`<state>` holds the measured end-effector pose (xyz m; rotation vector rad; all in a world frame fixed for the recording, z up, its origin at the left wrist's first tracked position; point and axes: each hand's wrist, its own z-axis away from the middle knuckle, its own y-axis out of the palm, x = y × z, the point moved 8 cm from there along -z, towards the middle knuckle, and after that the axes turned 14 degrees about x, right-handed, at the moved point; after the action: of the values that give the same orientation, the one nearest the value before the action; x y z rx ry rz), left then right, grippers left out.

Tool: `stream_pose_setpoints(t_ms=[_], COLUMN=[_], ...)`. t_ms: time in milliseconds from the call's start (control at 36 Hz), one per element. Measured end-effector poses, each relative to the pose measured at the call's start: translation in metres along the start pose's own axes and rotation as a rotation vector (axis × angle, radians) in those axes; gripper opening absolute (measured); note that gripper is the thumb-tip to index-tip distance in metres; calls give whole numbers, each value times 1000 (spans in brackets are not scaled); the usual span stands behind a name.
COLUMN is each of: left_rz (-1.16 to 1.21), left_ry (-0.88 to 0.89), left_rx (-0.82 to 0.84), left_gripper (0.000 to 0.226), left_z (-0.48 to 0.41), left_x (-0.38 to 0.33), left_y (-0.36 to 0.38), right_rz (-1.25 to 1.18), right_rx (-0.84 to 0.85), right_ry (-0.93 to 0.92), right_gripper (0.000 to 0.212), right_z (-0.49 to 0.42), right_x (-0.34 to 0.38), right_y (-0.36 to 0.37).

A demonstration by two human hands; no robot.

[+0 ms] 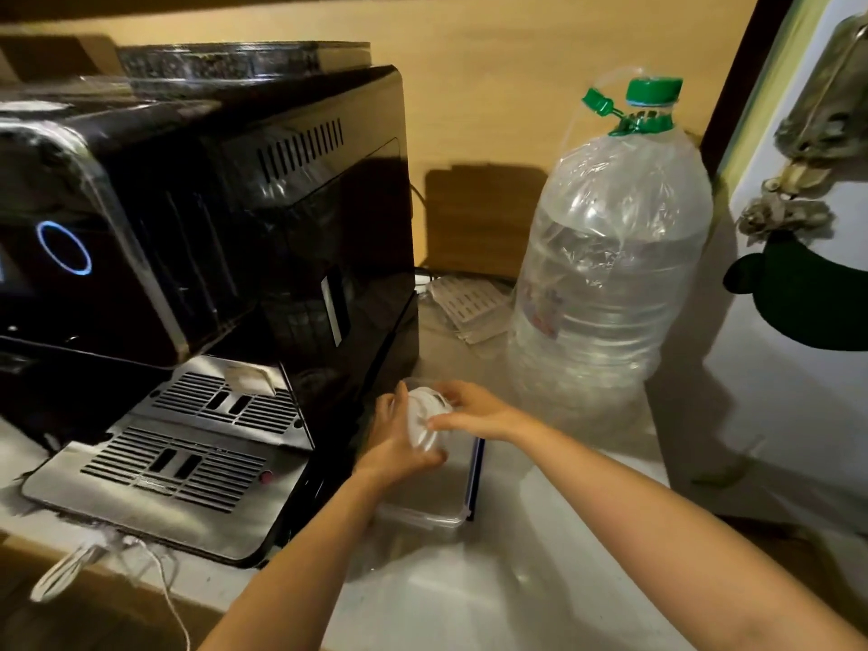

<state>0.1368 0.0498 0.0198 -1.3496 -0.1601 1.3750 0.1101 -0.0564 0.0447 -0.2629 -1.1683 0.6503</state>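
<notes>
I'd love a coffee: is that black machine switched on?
On, it seems: the coffee machine shows a glowing blue ring on its front panel.

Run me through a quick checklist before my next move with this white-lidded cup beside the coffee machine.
1. Left hand grips the lidded cup from below: ok.
2. Right hand pinches its white top: ok.
3. Cup upright: not ok, it is tilted, with the top facing the camera.
4. What is inside it: cannot tell.
5. Flat spot to set it down: ok, the clear box lies right under the hands.
6. Water bottle apart from both hands, green cap on: ok.
</notes>
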Motion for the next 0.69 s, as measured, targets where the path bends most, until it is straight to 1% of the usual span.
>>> stream_pose_setpoints(t_ms=[139, 250, 333, 417, 500, 583, 694], left_rz=[-153, -180, -216, -298, -344, -392, -430], left_ry=[-54, -90, -83, -88, -65, -47, -32], left_rx=[53, 71, 97, 106, 114, 146, 151], left_gripper=[103, 96, 97, 84, 75, 78, 79], left_z=[-14, -22, -27, -35, -41, -45, -47], left_x=[9, 11, 11, 13, 11, 13, 15], left_y=[14, 27, 35, 41, 45, 51, 55], right_rz=[71, 133, 187, 283, 382, 493, 700], right_rx=[20, 74, 120, 140, 144, 173, 192], right_ry=[58, 154, 210, 237, 258, 286, 270], right_gripper=[62, 65, 67, 68, 58, 47, 47], right_z=[-14, -26, -31, -32, -32, -36, -35], right_x=[-20, -41, -52, -58, -60, -66, -66], right_y=[3, 10, 15, 17, 17, 21, 25])
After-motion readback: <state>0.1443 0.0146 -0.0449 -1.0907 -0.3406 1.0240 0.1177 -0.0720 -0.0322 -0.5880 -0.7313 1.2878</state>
